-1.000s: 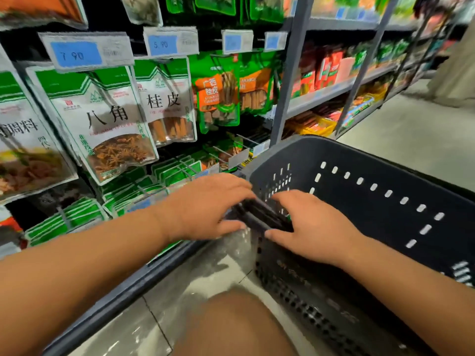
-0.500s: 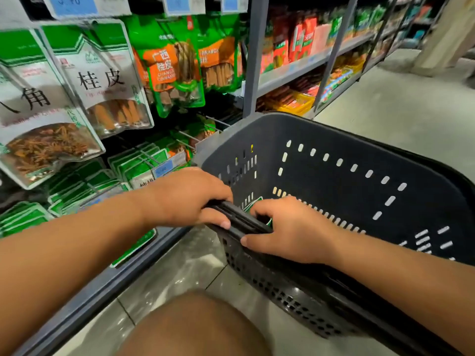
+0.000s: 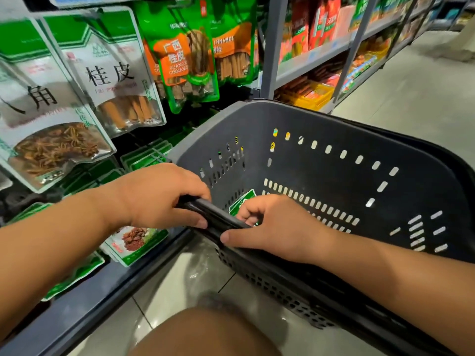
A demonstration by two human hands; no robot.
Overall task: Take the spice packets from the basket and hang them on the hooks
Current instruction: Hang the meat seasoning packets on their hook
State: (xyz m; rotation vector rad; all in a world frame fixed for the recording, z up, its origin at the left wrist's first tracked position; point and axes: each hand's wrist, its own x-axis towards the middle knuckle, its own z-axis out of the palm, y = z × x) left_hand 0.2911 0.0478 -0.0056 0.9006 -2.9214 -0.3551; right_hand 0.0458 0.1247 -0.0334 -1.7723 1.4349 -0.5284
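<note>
your left hand (image 3: 164, 199), right hand (image 3: 277, 227) both grip handle (image 3: 205, 214) | basket (image 3: 334, 119) pulled closer, spice packet (image 3: 243, 202) now visible | unpicked

Grey shelf post (image 3: 273, 47) stands upright; red packs (image 3: 316, 24), perhaps snacks, fill shelves; pale floor (image 3: 411, 86) beyond.

Pale glossy floor tiles (image 3: 411, 98) run from near to the far right. On the left, a dark base ledge (image 3: 90, 309) borders them. Above it hang a star anise packet (image 3: 51, 124), a cinnamon bark packet (image 3: 115, 80) and green-orange cinnamon packets (image 3: 185, 55). Farther right, grey shelves (image 3: 316, 57) bear red packets (image 3: 308, 24) and a yellow crate (image 3: 318, 96). The dark basket (image 3: 334, 140) holds a green-and-white spice packet (image 3: 243, 201); whether the basket stands on the tiles cannot be told.
</note>
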